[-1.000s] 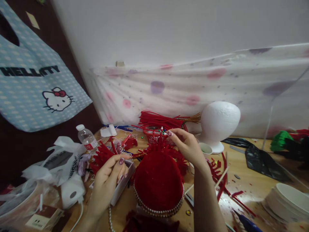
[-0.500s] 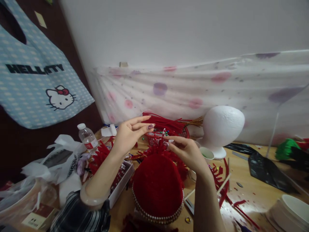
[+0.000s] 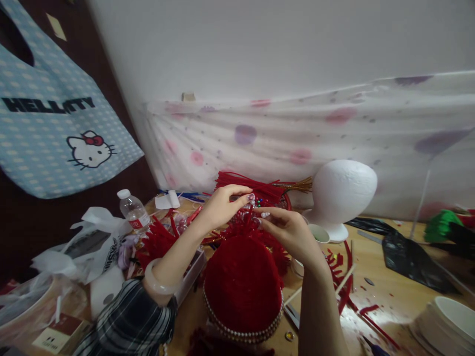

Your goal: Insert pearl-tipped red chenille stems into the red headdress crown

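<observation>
A red velvet hat [image 3: 243, 284] with a pearl-trimmed near edge stands in front of me, with red fuzzy decoration [image 3: 243, 228] at its far side. Above that decoration, my left hand [image 3: 230, 201] is closed in a pinch on a small sprig of white beads [image 3: 253, 200]. My right hand [image 3: 285, 228] has thumb and forefinger close together at the red decoration, just below the beads. Its fingertips partly cover what they grip. A white bead ornament sits on one right-hand fingernail.
Behind the hands, a red basket [image 3: 285, 201] holds red stems [image 3: 245, 184] and coloured beads. A white foam head [image 3: 343, 195] stands right of it. Left are a water bottle [image 3: 133, 210], a narrow box [image 3: 191, 279] and plastic bags. Scissors [image 3: 292, 315] lie right of the hat.
My left hand has moved right and slightly down, bringing its fingertips together at the white beads near the right fingers. The right hand has stayed almost in place.
</observation>
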### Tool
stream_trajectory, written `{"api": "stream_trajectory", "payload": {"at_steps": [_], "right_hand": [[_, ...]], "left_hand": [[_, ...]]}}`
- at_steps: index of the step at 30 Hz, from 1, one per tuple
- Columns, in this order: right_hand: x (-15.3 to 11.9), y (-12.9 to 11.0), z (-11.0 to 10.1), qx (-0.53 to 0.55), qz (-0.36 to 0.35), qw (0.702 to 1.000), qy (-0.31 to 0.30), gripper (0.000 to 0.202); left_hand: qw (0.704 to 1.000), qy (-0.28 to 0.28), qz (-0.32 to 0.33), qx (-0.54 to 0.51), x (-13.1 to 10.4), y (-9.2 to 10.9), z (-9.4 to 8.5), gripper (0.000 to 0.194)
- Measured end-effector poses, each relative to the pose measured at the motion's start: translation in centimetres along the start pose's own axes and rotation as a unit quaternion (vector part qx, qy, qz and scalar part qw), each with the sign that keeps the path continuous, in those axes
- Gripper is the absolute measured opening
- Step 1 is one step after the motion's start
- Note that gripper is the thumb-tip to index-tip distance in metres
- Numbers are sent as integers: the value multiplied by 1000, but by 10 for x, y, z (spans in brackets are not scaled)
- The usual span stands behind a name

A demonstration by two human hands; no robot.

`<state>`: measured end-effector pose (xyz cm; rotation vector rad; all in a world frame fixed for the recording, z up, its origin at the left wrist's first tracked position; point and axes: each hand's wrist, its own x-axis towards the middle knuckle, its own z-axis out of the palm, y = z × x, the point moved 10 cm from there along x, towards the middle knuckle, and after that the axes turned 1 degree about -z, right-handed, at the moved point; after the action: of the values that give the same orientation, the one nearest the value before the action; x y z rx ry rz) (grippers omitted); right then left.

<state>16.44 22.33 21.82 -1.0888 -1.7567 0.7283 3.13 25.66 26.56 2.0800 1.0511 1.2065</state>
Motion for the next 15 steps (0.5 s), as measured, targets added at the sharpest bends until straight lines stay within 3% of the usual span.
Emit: {"api": "stream_trajectory", "payload": {"at_steps": [3,11,15], "right_hand": [[0,2,1,2,5,1000,-3,30],[2,-9,9,8,-29,999,-13,25],[2,-14,17,17,-42,998,-34,19]], "left_hand": [[997,-4,35,62,3,7,7,13],[981,67,85,159,-26,30,-15,9],[968,65,142,194,-35,43,-12,9]]}}
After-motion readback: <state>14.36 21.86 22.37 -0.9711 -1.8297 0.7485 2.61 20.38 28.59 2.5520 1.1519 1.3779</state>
